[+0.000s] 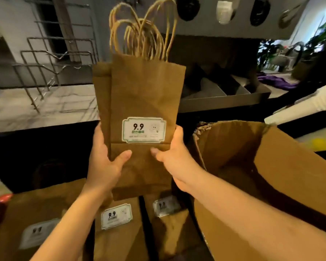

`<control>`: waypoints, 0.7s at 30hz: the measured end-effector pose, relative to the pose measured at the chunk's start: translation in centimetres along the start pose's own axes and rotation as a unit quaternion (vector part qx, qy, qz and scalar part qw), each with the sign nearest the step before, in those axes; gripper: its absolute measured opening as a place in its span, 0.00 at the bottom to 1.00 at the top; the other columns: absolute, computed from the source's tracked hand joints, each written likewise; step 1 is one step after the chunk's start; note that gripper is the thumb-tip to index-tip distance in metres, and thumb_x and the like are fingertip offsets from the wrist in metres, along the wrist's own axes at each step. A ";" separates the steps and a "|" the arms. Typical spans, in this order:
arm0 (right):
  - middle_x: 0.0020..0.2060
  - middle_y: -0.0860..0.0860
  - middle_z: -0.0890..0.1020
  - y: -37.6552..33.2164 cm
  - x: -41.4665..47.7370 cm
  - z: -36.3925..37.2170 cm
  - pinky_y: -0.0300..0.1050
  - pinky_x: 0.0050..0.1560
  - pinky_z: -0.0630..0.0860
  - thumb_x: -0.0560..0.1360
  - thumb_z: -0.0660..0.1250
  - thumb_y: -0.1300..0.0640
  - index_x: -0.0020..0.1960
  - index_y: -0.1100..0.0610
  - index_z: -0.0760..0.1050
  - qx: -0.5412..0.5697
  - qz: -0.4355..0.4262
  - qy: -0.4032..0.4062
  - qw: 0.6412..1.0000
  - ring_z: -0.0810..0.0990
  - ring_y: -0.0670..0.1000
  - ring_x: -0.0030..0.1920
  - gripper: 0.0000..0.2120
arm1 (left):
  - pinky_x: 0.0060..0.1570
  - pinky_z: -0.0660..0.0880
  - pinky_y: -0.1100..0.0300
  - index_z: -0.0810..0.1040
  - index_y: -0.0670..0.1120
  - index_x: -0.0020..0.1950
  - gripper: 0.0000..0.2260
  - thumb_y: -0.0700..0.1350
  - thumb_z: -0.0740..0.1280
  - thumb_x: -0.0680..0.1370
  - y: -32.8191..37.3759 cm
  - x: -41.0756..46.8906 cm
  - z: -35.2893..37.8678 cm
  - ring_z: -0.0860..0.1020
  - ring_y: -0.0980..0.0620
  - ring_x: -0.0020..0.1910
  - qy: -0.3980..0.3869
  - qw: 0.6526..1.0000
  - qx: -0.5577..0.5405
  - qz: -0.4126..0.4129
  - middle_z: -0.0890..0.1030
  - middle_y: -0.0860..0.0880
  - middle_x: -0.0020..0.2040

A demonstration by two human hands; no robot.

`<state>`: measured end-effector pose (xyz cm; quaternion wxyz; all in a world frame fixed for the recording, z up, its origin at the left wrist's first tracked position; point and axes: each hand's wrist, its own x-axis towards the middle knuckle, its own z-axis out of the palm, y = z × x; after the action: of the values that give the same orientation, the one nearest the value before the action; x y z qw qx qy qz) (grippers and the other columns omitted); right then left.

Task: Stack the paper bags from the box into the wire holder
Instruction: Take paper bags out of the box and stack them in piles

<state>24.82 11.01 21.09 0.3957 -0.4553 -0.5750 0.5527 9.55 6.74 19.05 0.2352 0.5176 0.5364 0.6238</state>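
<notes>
A bundle of flat brown paper bags (141, 95) with twisted paper handles and a white "9.9" label stands upright in mid-air at the centre. My left hand (104, 159) grips its lower left edge, thumb across the front. My right hand (171, 151) grips its lower right edge the same way. The wire holder (51, 59), a stepped metal rack, stands on the pale counter to the upper left, apart from the bags. More labelled bags (119, 228) lie in the cardboard box (271, 157) below my arms.
The box's open flap rises at the right. A dark partitioned tray (220, 95) sits on the counter behind the bundle. Dispenser openings line a panel above. A white sleeve (320, 98) of another person shows at the right edge. Plants stand far right.
</notes>
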 end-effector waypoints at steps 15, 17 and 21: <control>0.67 0.47 0.70 14.1 -0.7 9.0 0.45 0.67 0.65 0.75 0.65 0.65 0.74 0.48 0.52 -0.146 0.059 -0.014 0.987 0.67 0.47 0.68 0.35 | 0.70 0.63 0.49 0.40 0.52 0.76 0.41 0.39 0.66 0.77 -12.5 -8.8 -3.6 0.62 0.47 0.72 0.016 0.961 0.068 -0.266 0.62 0.48 0.73; 0.64 0.46 0.72 14.0 -0.3 8.6 0.41 0.63 0.68 0.76 0.65 0.65 0.73 0.49 0.54 -0.150 0.053 -0.015 0.987 0.70 0.46 0.65 0.33 | 0.66 0.66 0.54 0.42 0.50 0.76 0.39 0.38 0.67 0.76 -12.4 -8.4 -3.7 0.65 0.48 0.70 0.012 0.965 0.088 -0.247 0.65 0.49 0.69; 0.61 0.44 0.73 13.4 0.0 6.6 0.46 0.65 0.70 0.75 0.68 0.61 0.73 0.48 0.57 -0.137 0.034 0.011 0.990 0.70 0.45 0.64 0.32 | 0.58 0.64 0.64 0.46 0.50 0.76 0.38 0.37 0.67 0.76 -10.5 -7.5 -2.5 0.68 0.55 0.64 0.006 0.967 0.108 -0.229 0.68 0.52 0.65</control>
<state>19.62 8.82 7.20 0.3165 -0.5306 -0.6254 0.4766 7.19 2.56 6.76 0.3108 0.3994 0.7064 0.4949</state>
